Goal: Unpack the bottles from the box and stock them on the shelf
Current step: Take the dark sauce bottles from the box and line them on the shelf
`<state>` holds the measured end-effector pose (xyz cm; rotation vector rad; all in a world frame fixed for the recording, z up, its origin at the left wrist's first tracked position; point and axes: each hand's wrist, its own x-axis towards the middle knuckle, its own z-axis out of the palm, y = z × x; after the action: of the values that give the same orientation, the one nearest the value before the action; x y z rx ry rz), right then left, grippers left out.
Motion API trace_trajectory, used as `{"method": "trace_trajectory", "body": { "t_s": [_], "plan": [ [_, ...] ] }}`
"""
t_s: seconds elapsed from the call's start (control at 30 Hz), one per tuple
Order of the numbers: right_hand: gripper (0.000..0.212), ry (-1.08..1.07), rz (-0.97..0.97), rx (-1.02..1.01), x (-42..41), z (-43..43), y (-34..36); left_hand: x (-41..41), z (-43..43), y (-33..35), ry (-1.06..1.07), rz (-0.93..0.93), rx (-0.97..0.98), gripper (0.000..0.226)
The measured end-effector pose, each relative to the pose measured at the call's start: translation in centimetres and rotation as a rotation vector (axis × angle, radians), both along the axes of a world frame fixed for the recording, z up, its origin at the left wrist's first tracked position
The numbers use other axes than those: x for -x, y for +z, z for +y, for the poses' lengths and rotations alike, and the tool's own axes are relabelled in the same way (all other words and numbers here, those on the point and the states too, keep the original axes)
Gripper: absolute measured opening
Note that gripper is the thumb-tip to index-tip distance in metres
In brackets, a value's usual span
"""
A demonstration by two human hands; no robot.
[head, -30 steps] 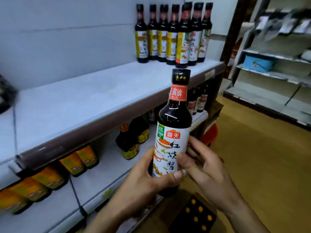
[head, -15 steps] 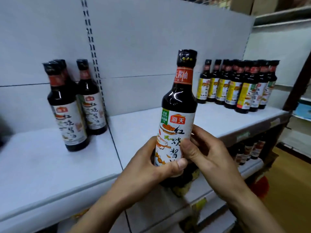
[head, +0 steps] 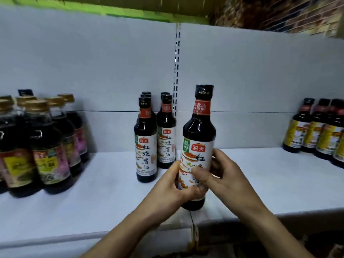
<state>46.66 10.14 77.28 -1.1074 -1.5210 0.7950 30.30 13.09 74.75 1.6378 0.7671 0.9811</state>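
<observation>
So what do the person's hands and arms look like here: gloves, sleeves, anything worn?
Both are bare. The left hand and right hand wear no gloves, and no rings show on the visible fingers. No sleeves, watch or bracelet appear on either forearm as far as the frame edge. The nails look short and unpainted, though motion blur softens detail.

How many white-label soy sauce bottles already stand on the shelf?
5 countable: three in a left file, two in a right file, judging by caps; more may be hidden. A sixth bottle is held in both hands.
</observation>
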Motion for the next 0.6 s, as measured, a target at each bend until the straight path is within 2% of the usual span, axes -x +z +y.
{"method": "trace_trajectory", "body": {
  "t_s": [0.4,0.6],
  "plan": [
    [0.063,0.068,-0.049,0.076,0.0,6.3,-2.0,0.5,4.6,-2.1,0.114,0.066,0.048,0.054],
    [0.049,0.071,-0.093,0.09,-0.2,7.9,-2.6,0.3,5.7,-2.5,0.157,0.11,0.031,0.056]
  ]
}}
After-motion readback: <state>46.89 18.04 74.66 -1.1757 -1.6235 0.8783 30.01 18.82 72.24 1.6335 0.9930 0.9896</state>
